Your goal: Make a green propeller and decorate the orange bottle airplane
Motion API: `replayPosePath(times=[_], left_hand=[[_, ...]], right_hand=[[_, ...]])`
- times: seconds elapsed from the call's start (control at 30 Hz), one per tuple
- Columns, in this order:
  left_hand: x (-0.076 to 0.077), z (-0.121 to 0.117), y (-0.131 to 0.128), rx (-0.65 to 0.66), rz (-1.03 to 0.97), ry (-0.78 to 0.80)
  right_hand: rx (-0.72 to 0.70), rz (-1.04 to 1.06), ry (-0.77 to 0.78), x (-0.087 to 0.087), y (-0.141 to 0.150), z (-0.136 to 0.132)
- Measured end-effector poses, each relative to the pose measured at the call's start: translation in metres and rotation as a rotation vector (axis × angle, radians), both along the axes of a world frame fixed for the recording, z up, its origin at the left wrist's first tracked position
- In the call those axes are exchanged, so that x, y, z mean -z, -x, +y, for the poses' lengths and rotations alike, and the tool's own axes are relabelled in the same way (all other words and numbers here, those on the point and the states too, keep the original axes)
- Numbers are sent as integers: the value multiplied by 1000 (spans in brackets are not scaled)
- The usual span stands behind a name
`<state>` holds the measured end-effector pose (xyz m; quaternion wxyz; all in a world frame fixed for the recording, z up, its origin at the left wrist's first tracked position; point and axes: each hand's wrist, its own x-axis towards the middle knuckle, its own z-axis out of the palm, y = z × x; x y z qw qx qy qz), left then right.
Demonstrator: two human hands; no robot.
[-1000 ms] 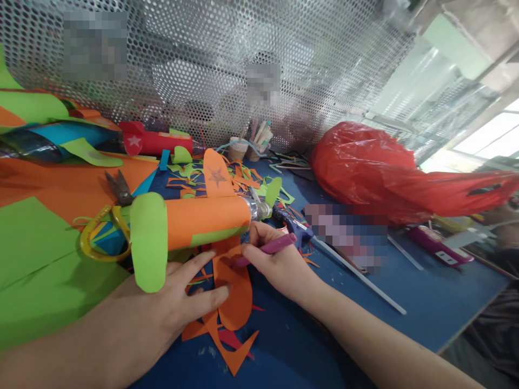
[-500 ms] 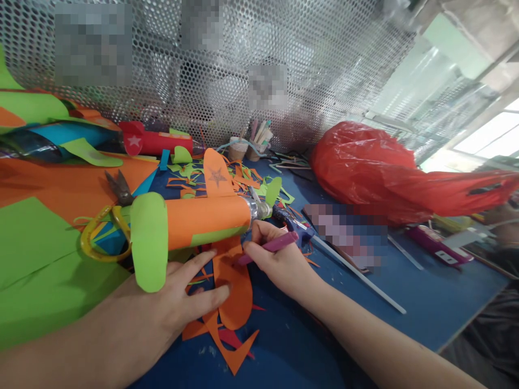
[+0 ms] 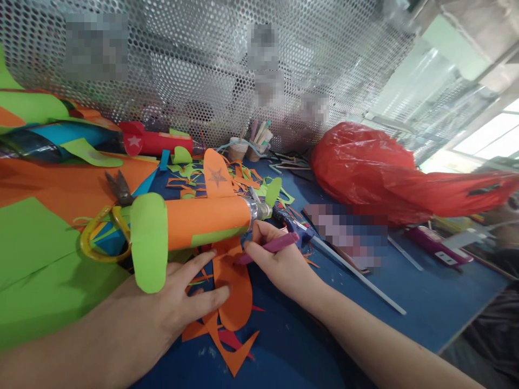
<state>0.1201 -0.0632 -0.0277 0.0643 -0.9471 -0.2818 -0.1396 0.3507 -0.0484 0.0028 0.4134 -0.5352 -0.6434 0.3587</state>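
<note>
A paper airplane model [image 3: 206, 219] has an orange body, a green tail piece [image 3: 149, 243] and a bottle neck at its right end. Its far wing [image 3: 218, 174] carries a dark star. My right hand [image 3: 279, 259] grips a purple marker [image 3: 279, 242], tip down at the near orange wing [image 3: 235, 297]. My left hand [image 3: 178, 294] lies with fingers spread, index and thumb pressing on that wing's left edge and the scraps beside it. Part of the left hand is hidden behind the green tail piece.
Yellow-handled scissors [image 3: 115, 216] lie on coloured paper at the left. Paper scraps [image 3: 186, 170] litter the blue table [image 3: 324, 346]. A red plastic bag [image 3: 365, 167], a glue gun [image 3: 290, 219] with a glue stick [image 3: 360, 274], and cups of pens [image 3: 257, 146] stand farther back.
Almost nothing differs. Both hands and the marker hold nearly the same place at the near wing.
</note>
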Motion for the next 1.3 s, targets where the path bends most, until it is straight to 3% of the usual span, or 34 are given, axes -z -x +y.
replayPosePath(times=[0.27, 0.47, 1.3], left_hand=[[2, 3, -1, 21, 105, -50], [2, 2, 0, 29, 98, -67], [0, 1, 1, 22, 108, -35]], right_hand=[[12, 22, 6, 1, 0, 0], [14, -18, -35, 1, 0, 1], [-8, 35, 37, 5, 0, 0]])
